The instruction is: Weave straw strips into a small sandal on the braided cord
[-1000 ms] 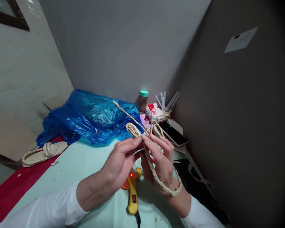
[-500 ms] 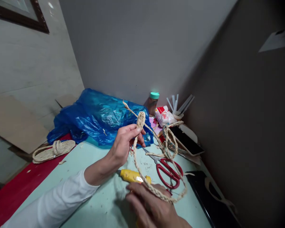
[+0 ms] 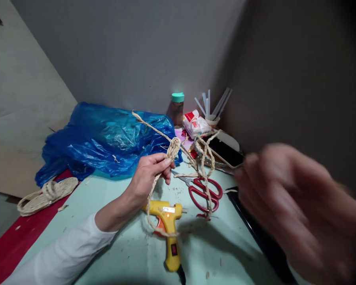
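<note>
My left hand [image 3: 150, 172] pinches a small oval coil of braided straw cord [image 3: 173, 147] between thumb and fingers. From the coil, the long braid drops in a loop in front of the yellow glue gun [image 3: 172, 217], whose small orange light glows as it lies on the table. A thin straw end sticks out to the upper left. My right hand [image 3: 287, 206] is raised at the right, away from the cord. Motion smears its fingers, and I cannot make out anything in them. Red-handled scissors [image 3: 206, 194] lie behind the hanging braid.
A blue plastic bag [image 3: 106, 138] fills the back left. A woven straw sandal [image 3: 49, 194] lies on red cloth [image 3: 6, 253]. Behind stand a jar with a green lid [image 3: 178, 111], a tissue pack [image 3: 195, 124] and glue sticks [image 3: 207, 103]. A phone [image 3: 225, 150] lies right.
My right hand has risen from over the table to the far right, uncovering the glue gun. The braid's loop has swung left. My left hand keeps the coil; the view has turned right.
</note>
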Tool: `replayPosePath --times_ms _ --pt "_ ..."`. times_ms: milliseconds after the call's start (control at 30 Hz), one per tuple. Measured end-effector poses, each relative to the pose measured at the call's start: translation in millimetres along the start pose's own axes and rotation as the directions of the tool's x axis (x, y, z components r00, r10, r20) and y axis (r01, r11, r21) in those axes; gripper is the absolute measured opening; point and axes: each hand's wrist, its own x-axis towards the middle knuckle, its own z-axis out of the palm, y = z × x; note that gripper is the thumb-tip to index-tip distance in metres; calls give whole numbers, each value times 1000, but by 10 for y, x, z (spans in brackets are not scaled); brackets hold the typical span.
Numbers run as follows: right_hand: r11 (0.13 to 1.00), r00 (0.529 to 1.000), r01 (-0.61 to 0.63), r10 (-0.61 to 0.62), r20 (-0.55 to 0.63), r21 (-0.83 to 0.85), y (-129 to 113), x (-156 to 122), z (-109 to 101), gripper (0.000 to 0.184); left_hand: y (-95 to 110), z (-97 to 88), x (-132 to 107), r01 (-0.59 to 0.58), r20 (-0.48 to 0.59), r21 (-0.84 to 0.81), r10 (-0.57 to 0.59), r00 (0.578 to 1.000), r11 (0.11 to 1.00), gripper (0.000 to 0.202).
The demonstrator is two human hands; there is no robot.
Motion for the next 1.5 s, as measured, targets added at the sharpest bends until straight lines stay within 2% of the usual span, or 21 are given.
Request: replayPosePath --times_ms 67,100,133,200,267,300,400,567,700,800,900,1033,1133,1200,1300,1400,1500 --pt "994 988 -39 53 -144 98 194 157 -2 13 -13 50 -58 52 70 -32 -49 996 998 17" --pt "982 984 -108 128 -124 156 316 218 25 18 -15 79 -95 82 105 -56 -76 992 995 17" --pt "960 978 -191 205 -48 207 439 261 64 24 -15 108 -132 116 138 -81 -104 985 990 17" --pt "888 945 -319 273 180 330 640 291 152 31 -12 158 -200 185 188 -123 -161 969 975 17" --pt "816 900 -390 239 365 427 743 270 223 32 -7 190 -243 229 226 -141 -194 955 963 17" --pt "787 888 -404 216 405 466 760 253 246 31 -6 199 -254 244 241 -144 -205 949 959 19" --pt "751 899 -397 202 388 528 753 218 269 29 2 209 -260 290 267 -155 -243 933 944 20" --pt "740 911 -376 186 367 557 768 223 255 13 24 215 -254 411 315 -223 -333 889 884 12" --pt "733 917 -375 203 343 568 777 225 247 13 42 202 -242 470 375 -265 -359 854 842 16" --pt "710 914 -392 228 335 585 755 224 239 12 46 191 -238 479 401 -269 -356 844 835 22" --pt "718 900 -412 223 376 560 725 220 233 14 40 192 -248 431 371 -218 -335 866 875 21" --pt "767 899 -391 199 390 509 700 202 244 15 14 197 -267 310 254 -127 -271 928 942 16" --pt "794 922 -352 202 330 496 686 168 289 13 -23 187 -289 180 177 -41 -170 969 983 18" --pt "809 939 -324 214 269 491 680 136 341 8 -48 180 -315 53 119 78 -62 991 996 22" --pt "815 955 -291 219 197 501 676 93 425 22 -67 182 -362 -100 66 237 87 994 966 25" --pt "799 952 -303 228 204 519 664 77 477 25 -52 196 -391 -166 60 305 155 986 938 25" --pt "870 962 -272 238 132 412 638 82 492 31 -35 207 -398 -299 92 448 290 953 842 27"
